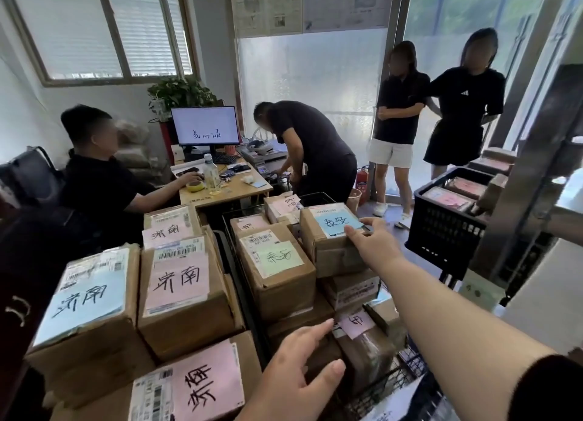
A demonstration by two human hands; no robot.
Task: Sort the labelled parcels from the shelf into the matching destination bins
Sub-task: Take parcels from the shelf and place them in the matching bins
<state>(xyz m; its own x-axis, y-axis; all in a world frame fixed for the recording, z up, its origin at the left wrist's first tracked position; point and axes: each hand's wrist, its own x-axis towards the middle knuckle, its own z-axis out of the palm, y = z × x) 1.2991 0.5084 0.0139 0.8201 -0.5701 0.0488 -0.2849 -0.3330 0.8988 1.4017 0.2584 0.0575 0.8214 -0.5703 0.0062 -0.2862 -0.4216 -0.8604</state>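
Right hand (369,240): extended forward on a straight arm. It rests on the near right corner of the blue-labelled parcel (331,231). The thumb lies on the label edge and the fingers (373,223) lie fairly straight across the top, released, not wrapped round the carton.

Left hand (296,367): low and near me, palm down, fingers relaxed and spread, grasping nothing. The index tip is at the edge of a tape-wrapped parcel (366,354) that bears a pink slip.

Parcel under my right hand: a brown carton lying flat, label face up. It is on top of the stack at the far right of the black wire bin (383,381) and sits on another carton (350,289). The handwriting reads upright to me, so the label's head points away from me. The top looks near square and I cannot fix its long axis. The near edge is skewed slightly, right end farther from me.

Just left of it is the green-labelled parcel (277,272), long axis running away from me.

Further left are the pink-labelled cartons (179,294), stacked apart. On the right a black crate (441,231) holds more parcels.
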